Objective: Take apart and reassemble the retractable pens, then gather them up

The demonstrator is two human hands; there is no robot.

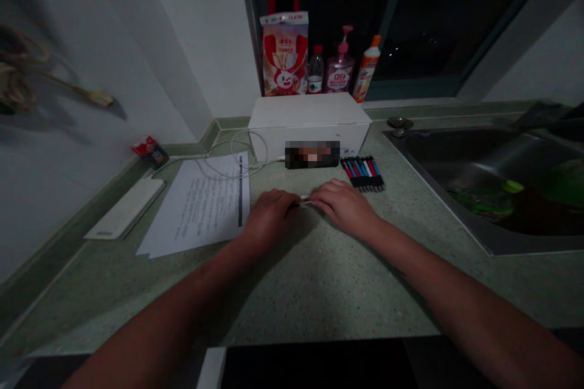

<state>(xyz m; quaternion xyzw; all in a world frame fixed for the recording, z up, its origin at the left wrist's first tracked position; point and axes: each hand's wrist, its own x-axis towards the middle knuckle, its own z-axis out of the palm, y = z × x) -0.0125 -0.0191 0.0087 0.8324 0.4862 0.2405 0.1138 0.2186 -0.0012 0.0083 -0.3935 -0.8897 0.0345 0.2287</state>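
Currently, a small slim piece point(305, 200) spans the gap between the hands. Left hand point(268, 219) and right hand point(344, 205): fingers closed in a pinch, one at each end. Handling looks midway; whether its parts are joined, cannot tell. Just beyond the right hand: row of pen-like items point(364, 173), apparently already arranged. Beyond both hands: phone point(312, 156), white box point(310, 114).

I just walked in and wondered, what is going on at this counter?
A person's left hand and right hand meet at the fingertips over the counter, holding a small thin item, too small to name. Beyond them, a phone with a cable attached stands against a white box. What look like colored pens lie in a row to the right, printed sheets to the left.
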